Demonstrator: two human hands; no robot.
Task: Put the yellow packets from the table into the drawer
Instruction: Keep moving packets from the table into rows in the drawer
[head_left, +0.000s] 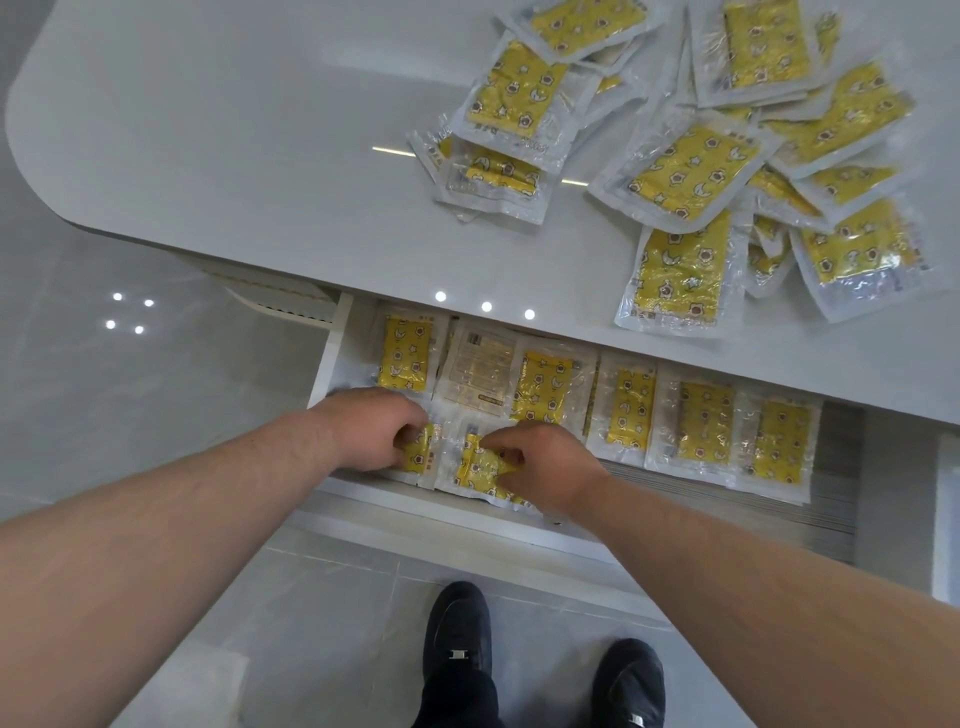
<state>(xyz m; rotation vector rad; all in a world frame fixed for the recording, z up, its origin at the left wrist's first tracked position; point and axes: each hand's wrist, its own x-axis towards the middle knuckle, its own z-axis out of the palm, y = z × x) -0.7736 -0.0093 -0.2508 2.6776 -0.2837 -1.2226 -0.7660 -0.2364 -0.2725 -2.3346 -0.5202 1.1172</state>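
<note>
a: fig. 1. where do the packets lie?
b: in two places. a loose pile (680, 171) overlaps on the right of the table (234, 156). a row (631, 410) lies flat, side by side, in the open drawer (332, 358) under the table's edge. one in that row, the pale packet (478, 369), shows its printed back.

a: and the hands?
b: both are inside the drawer at its front left. the left hand (379, 431) has its fingers curled onto the corner packet (420, 453), gripping its upper end. the right hand (545, 462), just beside it, pinches the crumpled packet (475, 467) between thumb and fingers. that packet is buckled, and its lower end reaches the drawer's front rim.

a: do the two held packets touch?
b: they lie edge to edge; whether they overlap cannot be told.

a: what else appears?
b: two dark shoes (460, 639) on a grey tiled floor (130, 374) below the drawer, and white dots of reflected light on table and floor
</note>
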